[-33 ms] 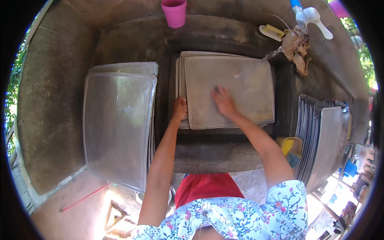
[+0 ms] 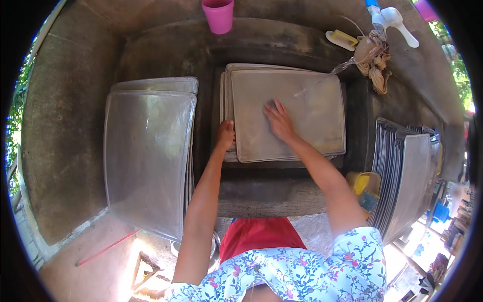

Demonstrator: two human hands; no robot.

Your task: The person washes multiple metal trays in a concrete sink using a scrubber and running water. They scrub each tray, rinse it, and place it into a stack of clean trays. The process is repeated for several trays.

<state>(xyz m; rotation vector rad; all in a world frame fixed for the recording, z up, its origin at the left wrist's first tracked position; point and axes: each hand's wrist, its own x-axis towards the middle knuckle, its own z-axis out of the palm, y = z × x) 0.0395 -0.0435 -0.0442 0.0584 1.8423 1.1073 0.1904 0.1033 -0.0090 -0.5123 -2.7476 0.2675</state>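
Tray (image 2: 302, 108) on a stack in the concrete sink (image 2: 201, 50), unmoved since the earlier view. Right hand (image 2: 278, 120) flat on top, fingers spread, same spot as before. Left hand (image 2: 225, 136) gripping the stack's left edge, fingers curled over it. Water (image 2: 332, 72) landing on the tray's far right corner. 2 more tray stacks (image 2: 146, 151) at either side.
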